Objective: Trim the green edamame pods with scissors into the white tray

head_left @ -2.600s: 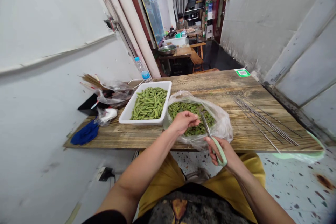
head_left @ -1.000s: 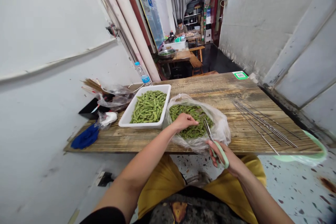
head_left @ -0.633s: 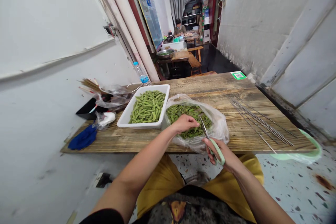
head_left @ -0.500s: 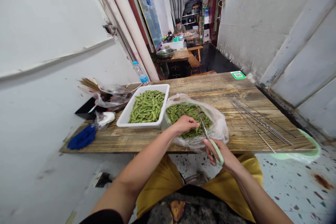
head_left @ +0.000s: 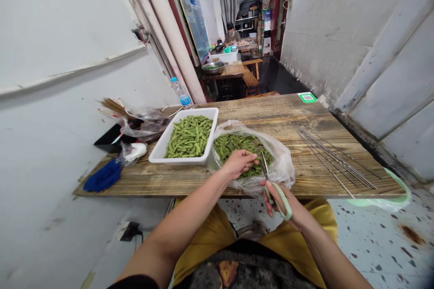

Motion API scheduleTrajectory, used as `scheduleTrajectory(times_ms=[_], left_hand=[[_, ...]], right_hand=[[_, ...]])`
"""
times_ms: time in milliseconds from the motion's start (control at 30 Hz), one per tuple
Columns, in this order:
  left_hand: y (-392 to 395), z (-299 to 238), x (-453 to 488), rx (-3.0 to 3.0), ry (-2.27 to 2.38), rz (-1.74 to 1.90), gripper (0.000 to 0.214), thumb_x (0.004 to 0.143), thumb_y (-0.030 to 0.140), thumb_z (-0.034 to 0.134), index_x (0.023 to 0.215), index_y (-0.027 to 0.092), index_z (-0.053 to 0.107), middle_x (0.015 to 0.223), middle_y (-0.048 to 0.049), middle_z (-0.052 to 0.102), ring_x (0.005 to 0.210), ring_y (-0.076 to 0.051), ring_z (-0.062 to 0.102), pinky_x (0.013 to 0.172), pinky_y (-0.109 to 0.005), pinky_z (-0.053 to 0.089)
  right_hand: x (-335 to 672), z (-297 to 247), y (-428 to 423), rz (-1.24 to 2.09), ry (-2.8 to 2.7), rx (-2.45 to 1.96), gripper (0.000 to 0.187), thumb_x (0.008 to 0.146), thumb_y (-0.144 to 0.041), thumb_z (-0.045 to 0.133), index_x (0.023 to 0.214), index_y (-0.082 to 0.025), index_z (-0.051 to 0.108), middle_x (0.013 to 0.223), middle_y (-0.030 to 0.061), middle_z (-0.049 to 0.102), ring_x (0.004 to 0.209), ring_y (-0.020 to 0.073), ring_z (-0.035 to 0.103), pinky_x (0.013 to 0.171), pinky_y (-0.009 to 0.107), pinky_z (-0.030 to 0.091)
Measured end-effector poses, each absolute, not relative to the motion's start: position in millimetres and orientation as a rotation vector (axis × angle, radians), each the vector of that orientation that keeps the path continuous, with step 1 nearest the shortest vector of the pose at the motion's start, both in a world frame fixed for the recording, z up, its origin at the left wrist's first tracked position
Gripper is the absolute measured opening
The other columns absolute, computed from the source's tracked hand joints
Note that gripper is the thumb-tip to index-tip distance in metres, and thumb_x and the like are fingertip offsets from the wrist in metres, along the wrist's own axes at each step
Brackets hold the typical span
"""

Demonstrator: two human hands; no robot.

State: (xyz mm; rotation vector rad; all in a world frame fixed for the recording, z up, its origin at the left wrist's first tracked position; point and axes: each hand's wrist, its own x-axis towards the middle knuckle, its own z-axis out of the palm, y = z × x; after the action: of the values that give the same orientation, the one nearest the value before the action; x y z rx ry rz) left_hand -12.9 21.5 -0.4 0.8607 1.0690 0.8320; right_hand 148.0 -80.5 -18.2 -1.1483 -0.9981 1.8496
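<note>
My right hand (head_left: 283, 203) is wrapped round the pale green handles of a pair of scissors (head_left: 278, 201), whose blades point away from me and stand a little apart. My left hand (head_left: 240, 162) is closed in a pinch just left of the blade tips, on what looks like an edamame pod mostly hidden by the fingers. Beneath both lies an open clear plastic bag (head_left: 283, 162) holding edamame pods with stems and leaf bits (head_left: 230, 142). Left of the bag, a white plastic tub (head_left: 159, 156) is heaped with loose edamame pods (head_left: 190, 137).
Several metal skewers (head_left: 335, 158) lie on the wooden table (head_left: 237, 110) at right. Along the left stand a water bottle (head_left: 184, 97), a black box (head_left: 108, 142), a white object in plastic (head_left: 135, 152) and a blue cloth (head_left: 103, 177). A person (head_left: 231, 34) sits far back.
The scissors' blades have opened, and my right hand has drawn slightly back towards me. My left hand stays pinched over the bag, its fingers slightly shifted.
</note>
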Motion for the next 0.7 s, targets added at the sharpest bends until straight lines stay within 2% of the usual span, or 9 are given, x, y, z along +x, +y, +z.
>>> scheduleTrajectory(times_ms=[300,400,500,600,700], left_hand=[[11.3,8.2,-11.3,0.818,1.048,0.883,0.034,0.065,0.029,0.076,0.067,0.015,0.045,0.062,-0.0039,0.063,0.038,0.0,0.029,0.039,-0.016,0.012],[14.3,28.3,-34.6,0.897,1.093,1.099,0.032,0.066,0.033,0.072,0.068,0.015,0.046,0.064,-0.0019,0.062,0.04,-0.001,0.032,0.039,-0.016,0.017],[29.1,53.6,-79.8,1.103,1.341,1.501,0.024,0.072,0.033,0.065,0.071,0.016,0.049,0.064,0.0014,0.059,0.044,-0.004,0.037,0.042,-0.018,0.028],[54.3,72.4,-135.2,1.439,1.777,1.871,0.013,0.074,0.027,0.061,0.074,0.016,0.055,0.069,0.0018,0.058,0.064,-0.009,0.053,0.062,-0.02,0.043],[80.0,82.9,-183.6,1.724,1.975,1.775,0.01,0.071,0.016,0.058,0.082,0.015,0.059,0.081,-0.0018,0.064,0.081,-0.013,0.059,0.081,-0.026,0.046]], right_hand=[[143.7,-24.0,-74.0,1.802,-0.995,-1.186,0.041,0.072,-0.058,0.066,0.077,-0.02,0.049,0.054,-0.0093,0.042,0.035,0.0049,0.035,0.029,0.018,0.031],[147.1,-27.0,-76.1,1.774,-0.959,-1.193,0.043,0.071,-0.059,0.066,0.082,-0.02,0.051,0.055,-0.0086,0.043,0.037,0.006,0.038,0.031,0.019,0.033],[151.3,-24.6,-82.4,1.779,-0.926,-1.19,0.049,0.071,-0.062,0.065,0.095,-0.021,0.054,0.062,-0.0058,0.048,0.046,0.009,0.045,0.04,0.022,0.039],[153.4,-20.0,-89.7,1.813,-0.929,-1.194,0.053,0.073,-0.062,0.063,0.105,-0.022,0.054,0.068,-0.0031,0.05,0.051,0.0117,0.049,0.047,0.025,0.042],[152.1,-18.0,-94.4,1.846,-0.89,-1.191,0.053,0.074,-0.061,0.063,0.109,-0.023,0.053,0.068,-0.0025,0.049,0.051,0.012,0.047,0.047,0.025,0.04]])
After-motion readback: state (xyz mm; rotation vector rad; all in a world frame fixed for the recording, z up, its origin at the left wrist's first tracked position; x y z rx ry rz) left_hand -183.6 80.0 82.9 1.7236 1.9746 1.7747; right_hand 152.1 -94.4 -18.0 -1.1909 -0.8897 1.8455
